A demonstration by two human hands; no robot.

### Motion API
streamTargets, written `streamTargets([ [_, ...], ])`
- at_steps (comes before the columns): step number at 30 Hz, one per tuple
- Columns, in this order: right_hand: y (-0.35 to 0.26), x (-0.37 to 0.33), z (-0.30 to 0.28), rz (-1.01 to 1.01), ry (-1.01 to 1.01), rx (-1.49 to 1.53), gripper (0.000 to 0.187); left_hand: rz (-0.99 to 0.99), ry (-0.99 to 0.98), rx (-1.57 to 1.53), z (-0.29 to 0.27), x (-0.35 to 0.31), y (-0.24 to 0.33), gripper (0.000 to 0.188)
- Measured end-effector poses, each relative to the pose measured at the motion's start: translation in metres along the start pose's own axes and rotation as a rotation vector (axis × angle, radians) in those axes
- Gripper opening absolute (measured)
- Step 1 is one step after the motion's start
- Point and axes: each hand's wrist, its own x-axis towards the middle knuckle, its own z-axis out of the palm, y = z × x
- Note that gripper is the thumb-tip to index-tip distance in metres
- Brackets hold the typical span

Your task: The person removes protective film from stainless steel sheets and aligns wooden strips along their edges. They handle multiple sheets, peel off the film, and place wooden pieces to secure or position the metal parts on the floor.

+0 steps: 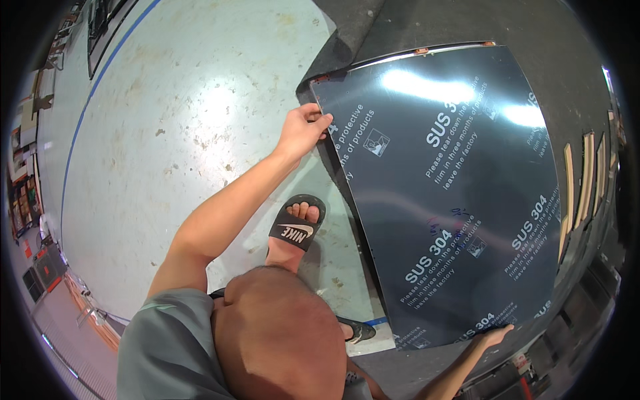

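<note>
A large dark metal panel [400, 187] under printed protective film lies in front of me and to my right, reflecting the lights above. Its far-left edge, close to the corner, is pinched in my left hand [303, 133], with the thumb on top. At the near-right edge, my right hand [495, 335] grips the panel with the thumb side showing; the other fingers are mostly hidden. Along the far edge run a thin bright rim and small orange-brown pieces [421, 51]. Some handwritten marks show on the film.
Dark matting [347, 40] extends beneath and beyond the panel. On the left is a pale, stained floor [167, 133] with a blue line [87, 107]. Light wooden strips [587, 177] lie past the panel's right side. My sandalled foot [297, 223] stands near its left edge.
</note>
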Motion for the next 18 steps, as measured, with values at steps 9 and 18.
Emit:
streamTargets([
  [9,-0.009,-0.013,-0.002,-0.004,-0.054,0.023,0.087,0.067,0.112,-0.102,-0.001,-0.015,0.002,0.037],
  [18,-0.012,-0.014,-0.012,-0.079,-0.041,-0.106,0.082,0.881,0.070,0.786,0.010,0.043,0.023,0.033],
])
